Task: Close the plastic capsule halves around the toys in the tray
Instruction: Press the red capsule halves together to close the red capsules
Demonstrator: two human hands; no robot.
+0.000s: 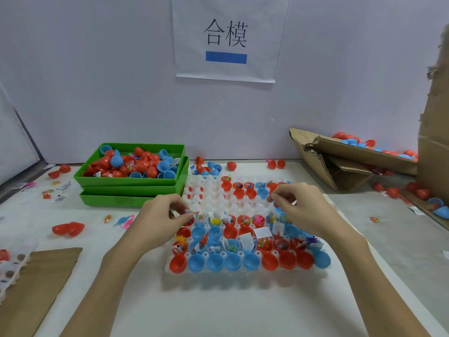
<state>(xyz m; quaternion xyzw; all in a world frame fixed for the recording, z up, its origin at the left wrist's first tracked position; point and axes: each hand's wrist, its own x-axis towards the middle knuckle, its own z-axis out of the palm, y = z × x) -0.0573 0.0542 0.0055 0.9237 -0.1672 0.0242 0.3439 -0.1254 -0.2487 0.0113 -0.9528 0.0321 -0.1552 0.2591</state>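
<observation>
A white cell tray [209, 190] lies in front of me on the table. Its near rows hold red and blue open capsule halves [215, 262], many with small bagged toys inside. My left hand [162, 215] hovers over the tray's left edge, fingers curled, pinching a small clear toy bag [200, 215] and something blue. Over the tray's right side, my right hand [298, 205] has its fingertips pinched together; what they hold is hidden. The tray's middle rows are bare white cells.
Stacked green bins [131, 188] with several loose red and blue halves stand behind the tray at left. A torn cardboard box [340, 161] with capsules sits at the right. Brown cardboard [43, 283] lies near left. Loose red halves [68, 229] and toys dot the table.
</observation>
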